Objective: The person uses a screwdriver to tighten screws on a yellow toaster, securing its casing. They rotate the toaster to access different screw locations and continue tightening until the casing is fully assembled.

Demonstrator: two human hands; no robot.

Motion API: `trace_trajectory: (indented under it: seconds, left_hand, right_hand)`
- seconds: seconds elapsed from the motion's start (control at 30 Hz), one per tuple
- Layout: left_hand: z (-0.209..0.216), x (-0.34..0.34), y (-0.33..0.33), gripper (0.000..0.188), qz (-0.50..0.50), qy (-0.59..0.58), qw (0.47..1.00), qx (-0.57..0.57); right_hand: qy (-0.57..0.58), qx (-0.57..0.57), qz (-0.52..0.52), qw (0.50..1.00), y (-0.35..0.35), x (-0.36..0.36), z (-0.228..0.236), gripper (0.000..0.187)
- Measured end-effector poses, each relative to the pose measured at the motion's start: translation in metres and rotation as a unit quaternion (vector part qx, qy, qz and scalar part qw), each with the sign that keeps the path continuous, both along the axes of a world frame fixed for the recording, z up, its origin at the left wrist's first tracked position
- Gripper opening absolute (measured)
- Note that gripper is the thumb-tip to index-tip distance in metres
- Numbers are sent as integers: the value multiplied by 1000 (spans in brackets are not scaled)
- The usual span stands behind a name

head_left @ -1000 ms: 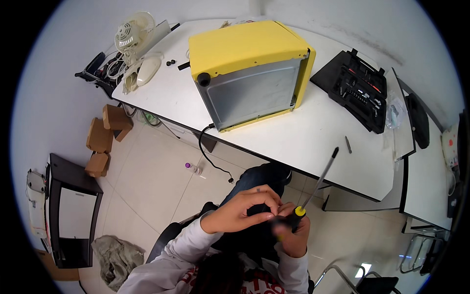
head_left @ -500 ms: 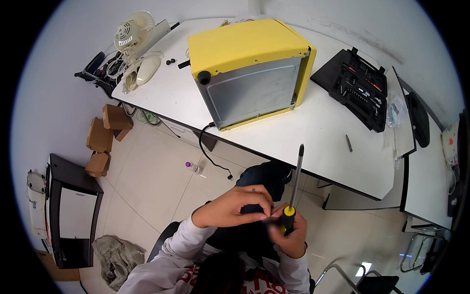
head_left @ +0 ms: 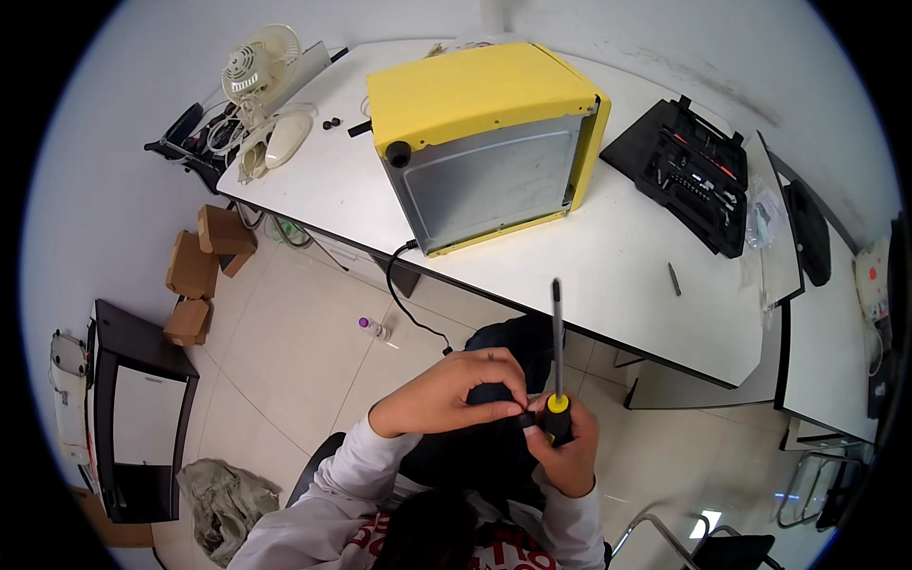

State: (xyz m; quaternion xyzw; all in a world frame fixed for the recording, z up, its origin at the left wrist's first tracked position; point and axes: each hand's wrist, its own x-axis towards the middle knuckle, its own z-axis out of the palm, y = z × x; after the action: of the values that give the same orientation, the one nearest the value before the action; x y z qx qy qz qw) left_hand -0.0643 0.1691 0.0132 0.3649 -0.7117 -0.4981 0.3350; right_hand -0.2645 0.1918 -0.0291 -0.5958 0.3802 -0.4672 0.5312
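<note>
A white table (head_left: 627, 256) stands over a tiled floor, beyond both hands. The right hand (head_left: 567, 451) is clenched around a screwdriver (head_left: 557, 380) with a yellow-and-black handle, its shaft pointing up toward the yellow appliance (head_left: 484, 142). The left hand (head_left: 456, 394), just beside it, pinches a small dark part (head_left: 525, 419) at the handle.

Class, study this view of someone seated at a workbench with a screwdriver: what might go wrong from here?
1. The screwdriver points up from the right hand toward the head; leaning in risks a jab.
2. The small black part pinched by the left hand could drop to the tiled floor.
3. The yellow appliance has its cord dangling, a possible snag.
</note>
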Motion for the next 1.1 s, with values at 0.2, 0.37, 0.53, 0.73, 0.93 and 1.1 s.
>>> trace_trajectory:
  seconds: [0.2, 0.37, 0.53, 0.73, 0.93, 1.1]
  left_hand:
    - [29, 8, -14, 19, 259, -22, 943, -207]
    - [70, 15, -52, 53, 429, -211, 709, -518]
    - [85, 21, -100, 64, 440, -369, 620, -535]
    - [67, 22, -124, 45, 472, -360, 593, -544]
    - [68, 24, -131, 38, 481, -337, 585, -559]
    - [68, 20, -132, 35, 489, -321, 601, -545]
  right_hand:
    - [-162, 23, -36, 986, -20, 15, 1, 24]
    - [-196, 29, -73, 978, -51, 30, 22, 19]
    - [-193, -10, -93, 977, -81, 46, 44, 21]
    - [-218, 24, -134, 967, -100, 62, 55, 21]
    - [-234, -4, -132, 963, -129, 83, 61, 21]
    - [-219, -44, -120, 967, -152, 98, 62, 19]
